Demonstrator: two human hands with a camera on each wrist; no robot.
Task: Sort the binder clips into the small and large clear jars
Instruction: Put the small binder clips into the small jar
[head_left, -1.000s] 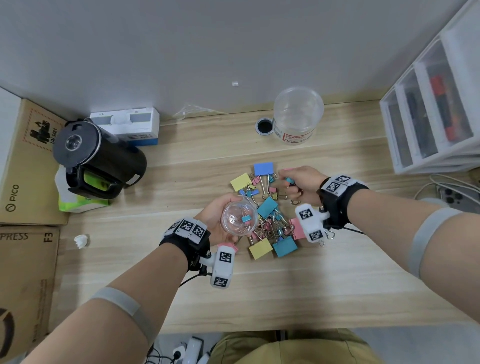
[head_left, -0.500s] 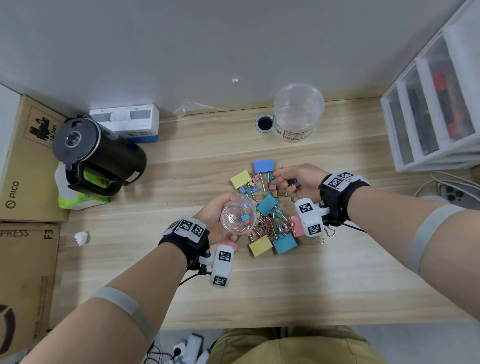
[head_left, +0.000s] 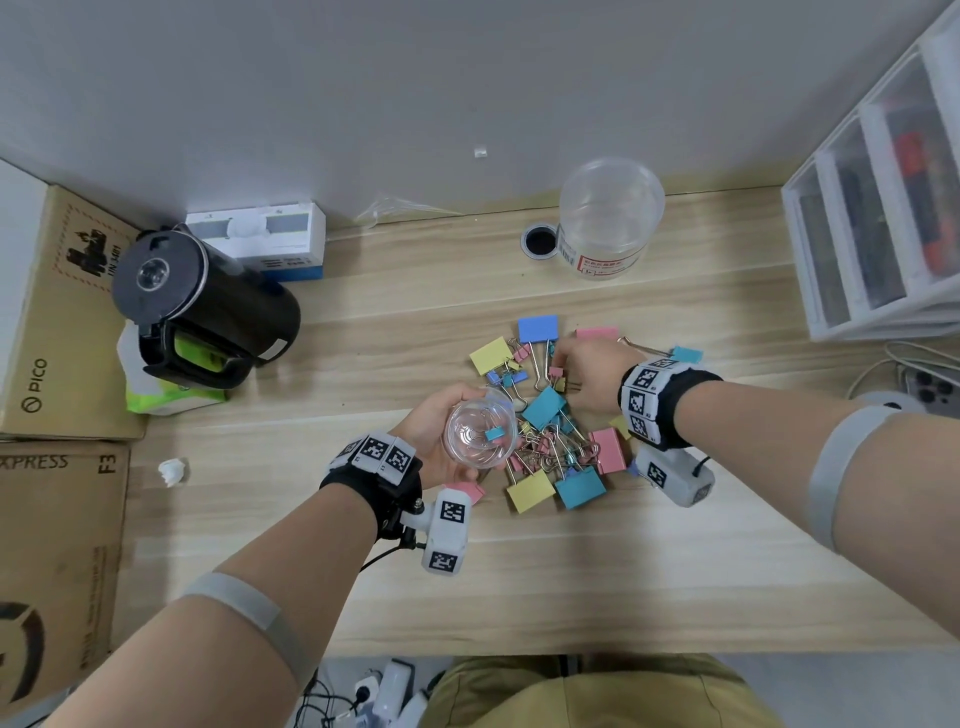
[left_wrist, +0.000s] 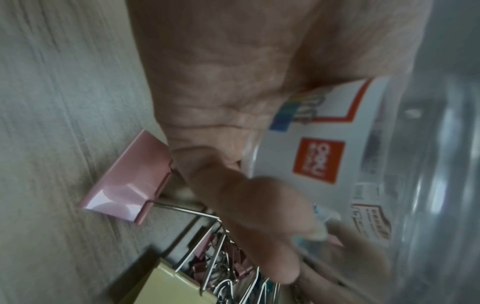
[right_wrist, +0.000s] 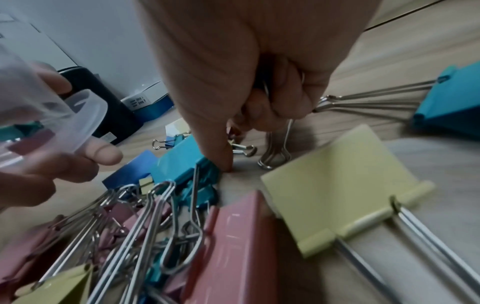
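Close below my chest, on the pale wooden desk (head_left: 623, 571), my left hand (head_left: 434, 426) is wrapped around the small clear jar (head_left: 480, 435), tipped so its mouth faces up toward me beside the pile of clips (head_left: 550, 441). One little teal clip (head_left: 494, 433) already lies inside it, along with something pinkish I can only half make out. Just beyond, my right hand (head_left: 589, 376) is lowered into the far side of the pile with its fingers curled; the wrist view shows silver wire loops caught in that fist, so I seem to have hold of at least one small clip, though which colour I cannot tell, while the thumb (right_wrist: 223, 152) points straight down and presses the desk beside a large teal clip (right_wrist: 182, 162). A second ago this hand sat a little further right and held a small blue clip in plain sight; it has since slid left toward the middle and dug in for more. I judge that I am gathering small ones to drop into the held jar together, so sorting has barely begun. Large yellow, pink and blue clips lie untouched all around. Farther back, near the wall, the large clear jar (head_left: 610, 218) stands upright and looks empty, next to a round cable hole (head_left: 540, 241).
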